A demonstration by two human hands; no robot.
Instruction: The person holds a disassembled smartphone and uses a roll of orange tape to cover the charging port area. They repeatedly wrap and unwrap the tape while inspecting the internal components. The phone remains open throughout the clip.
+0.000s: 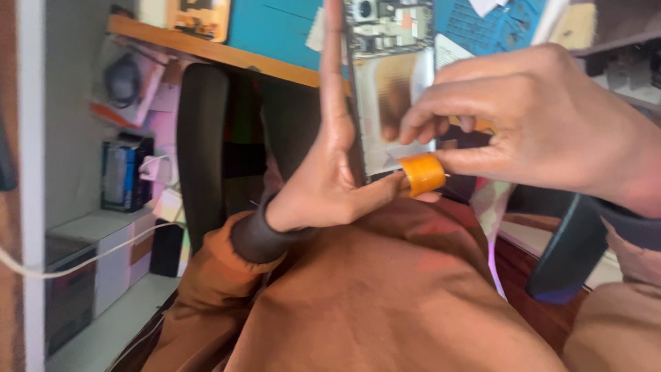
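Opened phone (392, 83), back cover off w/ circuit board showing at top, is standing upright against the left hand (330, 158). That hand is holding it edge-on: fingers straight & pressed together along the phone's left side, thumb reaching under its lower edge. Small roll of amber tape (422, 173) is sitting just beside that thumb tip, touching the phone's bottom corner. Right hand (544, 117) is coming in from the right, pinching the roll betw. thumb & curled fingers, other fingertips resting on the phone's back. Brown sleeves (385, 296) are filling the space below both hands; wooden desk edge (227, 54) is lying beyond them.
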